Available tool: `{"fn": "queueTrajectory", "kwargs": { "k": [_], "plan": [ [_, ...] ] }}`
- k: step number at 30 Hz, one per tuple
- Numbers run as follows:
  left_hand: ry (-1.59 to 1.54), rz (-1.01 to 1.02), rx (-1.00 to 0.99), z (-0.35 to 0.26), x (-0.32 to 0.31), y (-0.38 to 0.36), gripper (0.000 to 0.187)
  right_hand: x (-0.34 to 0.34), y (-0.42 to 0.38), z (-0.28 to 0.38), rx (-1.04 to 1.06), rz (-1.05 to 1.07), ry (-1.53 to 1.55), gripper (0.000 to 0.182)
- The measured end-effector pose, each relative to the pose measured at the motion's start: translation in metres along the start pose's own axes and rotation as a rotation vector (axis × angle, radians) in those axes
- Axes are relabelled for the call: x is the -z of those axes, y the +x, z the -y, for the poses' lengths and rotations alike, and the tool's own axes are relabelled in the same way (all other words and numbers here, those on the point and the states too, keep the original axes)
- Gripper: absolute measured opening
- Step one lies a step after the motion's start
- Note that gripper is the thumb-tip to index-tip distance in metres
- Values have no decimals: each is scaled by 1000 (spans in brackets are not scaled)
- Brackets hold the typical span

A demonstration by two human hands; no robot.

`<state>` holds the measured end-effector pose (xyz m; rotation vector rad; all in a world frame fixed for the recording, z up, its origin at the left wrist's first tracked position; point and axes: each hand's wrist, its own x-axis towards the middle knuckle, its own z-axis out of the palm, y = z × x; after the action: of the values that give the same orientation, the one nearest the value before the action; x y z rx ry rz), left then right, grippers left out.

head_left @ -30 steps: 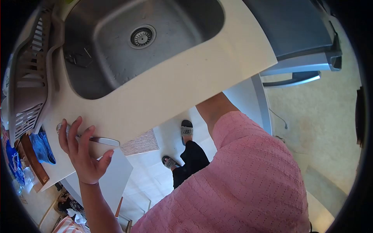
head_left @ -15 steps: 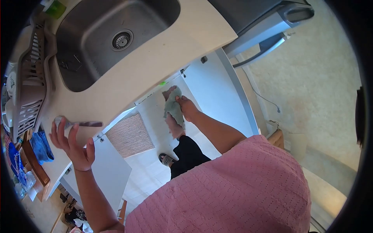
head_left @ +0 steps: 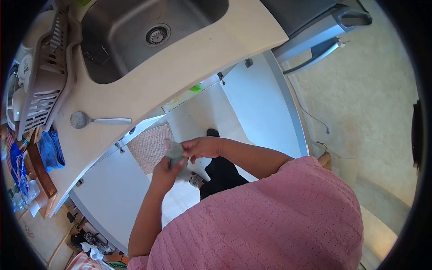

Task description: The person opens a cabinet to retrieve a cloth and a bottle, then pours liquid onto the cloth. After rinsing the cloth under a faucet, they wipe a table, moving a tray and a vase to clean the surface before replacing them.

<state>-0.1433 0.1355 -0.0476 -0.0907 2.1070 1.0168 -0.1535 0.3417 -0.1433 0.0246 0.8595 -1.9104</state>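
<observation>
A grey-green cloth (head_left: 175, 150) is bunched between my two hands, in front of the open cabinet under the sink. My left hand (head_left: 165, 173) grips its lower side, fingers closed on it. From the right, my right hand (head_left: 200, 148) pinches the cloth's edge with curled fingers. On the counter to the left lies a grey brush-like utensil (head_left: 80, 120) with a long handle, apart from both hands.
A steel sink (head_left: 126, 49) is set in the cream counter (head_left: 189, 60). The dish rack (head_left: 49, 85) stands at left. Two cabinet doors stand open, the right one (head_left: 261, 99) and the left one (head_left: 108, 193). A woven mat (head_left: 146, 141) lies on the floor.
My left hand has come down from above the counter utensil and taken hold of the cloth. The cloth, hanging from my right hand before, is now gathered and nearer to my left.
</observation>
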Motion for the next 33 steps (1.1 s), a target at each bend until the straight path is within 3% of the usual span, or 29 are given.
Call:
{"fn": "queueTrajectory", "kwargs": {
  "k": [1,3,4,6,8,9,11,15,16,19,23,27,33],
  "plan": [
    [138,-99,-69,-8,14,-10,33,-4,5,9,-18,189,-58,34],
    [360,-321,-235,-9,52,-36,27,12,19,27,-19,151,-152,41],
    [169,-368,-260,6,77,-49,26,30,33,32,-16,-26,-208,45],
    [-132,-529,-502,20,128,-70,38,70,66,30,-70,-328,-336,52],
    [-75,-726,-604,2,162,-71,43,103,102,30,-149,-543,-496,56],
    [-69,-758,-603,-5,176,-63,43,117,118,30,-154,-606,-591,56],
    [379,-683,-720,-10,203,-46,40,147,147,27,-168,-700,-767,56],
    [595,-764,-893,-26,184,2,34,187,191,19,-257,-803,-1023,55],
    [797,-821,-856,-34,179,7,40,193,202,17,-274,-802,-1058,55],
    [897,-859,-801,-31,176,9,44,211,222,5,-333,-830,-1138,55],
    [950,-796,-707,-30,178,8,52,224,237,-7,-376,-838,-1194,54],
    [918,-866,-777,-27,177,13,68,230,240,-16,-390,-850,-1208,54],
    [948,-824,-665,-30,177,8,58,220,223,-24,-345,-847,-1179,53]
  ]
}}
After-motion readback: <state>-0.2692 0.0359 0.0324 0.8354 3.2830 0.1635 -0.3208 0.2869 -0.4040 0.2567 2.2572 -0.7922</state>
